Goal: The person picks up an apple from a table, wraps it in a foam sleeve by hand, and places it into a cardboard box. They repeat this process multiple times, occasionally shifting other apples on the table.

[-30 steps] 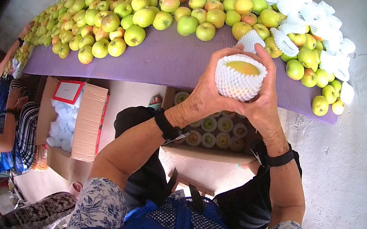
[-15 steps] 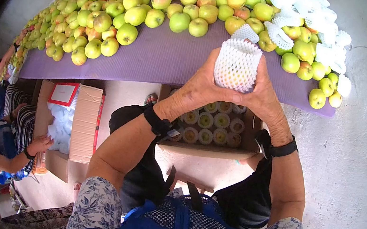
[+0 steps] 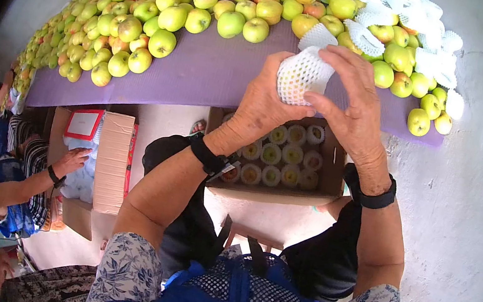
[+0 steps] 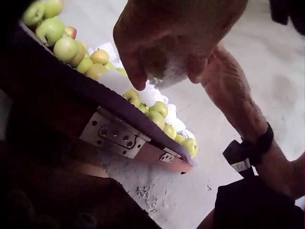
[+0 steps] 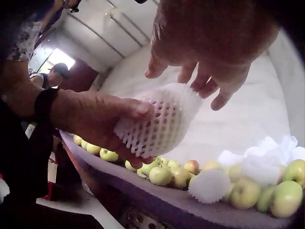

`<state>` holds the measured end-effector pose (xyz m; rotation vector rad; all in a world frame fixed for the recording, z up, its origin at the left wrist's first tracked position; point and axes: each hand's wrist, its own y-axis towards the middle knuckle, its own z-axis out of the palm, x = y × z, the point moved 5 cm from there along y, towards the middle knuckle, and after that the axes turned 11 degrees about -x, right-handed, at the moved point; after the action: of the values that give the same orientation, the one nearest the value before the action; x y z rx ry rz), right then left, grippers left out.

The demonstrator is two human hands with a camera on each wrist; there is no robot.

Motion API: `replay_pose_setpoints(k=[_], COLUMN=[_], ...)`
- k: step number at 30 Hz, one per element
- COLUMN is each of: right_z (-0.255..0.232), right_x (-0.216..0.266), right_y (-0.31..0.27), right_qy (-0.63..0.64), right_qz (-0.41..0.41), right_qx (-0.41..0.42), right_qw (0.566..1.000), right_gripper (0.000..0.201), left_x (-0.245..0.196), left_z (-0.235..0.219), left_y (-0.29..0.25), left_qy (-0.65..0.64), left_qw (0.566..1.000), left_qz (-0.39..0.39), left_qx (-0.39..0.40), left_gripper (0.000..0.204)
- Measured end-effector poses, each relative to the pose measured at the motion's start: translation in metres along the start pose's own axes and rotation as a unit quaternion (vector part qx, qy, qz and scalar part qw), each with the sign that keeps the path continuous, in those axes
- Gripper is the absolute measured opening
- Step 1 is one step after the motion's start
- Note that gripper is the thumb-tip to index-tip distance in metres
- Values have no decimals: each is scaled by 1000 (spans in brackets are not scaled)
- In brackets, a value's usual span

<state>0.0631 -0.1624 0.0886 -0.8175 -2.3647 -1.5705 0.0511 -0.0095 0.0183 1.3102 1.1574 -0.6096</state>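
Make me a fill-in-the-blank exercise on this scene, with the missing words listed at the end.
1. The ____ grip has its thumb and fingers round the netted apple.
2. The mat under the loose apples is coloured ____.
3. The box of netted fruit below the mat's near edge is made of ____.
4. The wrist straps on the wearer's forearms are coloured ____.

Missing words: left; purple; cardboard; black.

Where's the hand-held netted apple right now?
Head view, upper half, right of centre: the netted apple is in the left grip, beside the right grip, seen against the purple mat.
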Motion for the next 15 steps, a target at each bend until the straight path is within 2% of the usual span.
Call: replay_pose_setpoints(k=[1,3,5,9,11,14,15], right_z=[2,3,3,3,5,6,8], right_x=[1,-3,-4,-6,-7,-2,-1], right_y=[-1,-1,-1,-1,-1,-1,-2], right_qy=[-32,-52,-71,-78,-77,-68,-66], right_qz=[-31,-30,-30,-7,-5,-50,-59], right_qx=[5,-4,-14,-13,-4,-5,21], right_qw=[999,998,997,997,997,996,996], right_gripper=[54,53,52,47,45,35,31], left_x=[-2,-7,-11,-12,-12,-8,-8], left_z=[2,4,3,1,1,1,1], left_y=[-1,-2,-2,-3,-3,-4,-4], left_qy=[17,35,98,121,136,160,161], left_qw=[1000,999,995,992,989,985,984], left_qz=[-3,-7,23,29,60,71,70], left_qx=[-1,-2,-16,-14,-16,-11,-13], left_gripper=[84,83,80,78,77,75,75])
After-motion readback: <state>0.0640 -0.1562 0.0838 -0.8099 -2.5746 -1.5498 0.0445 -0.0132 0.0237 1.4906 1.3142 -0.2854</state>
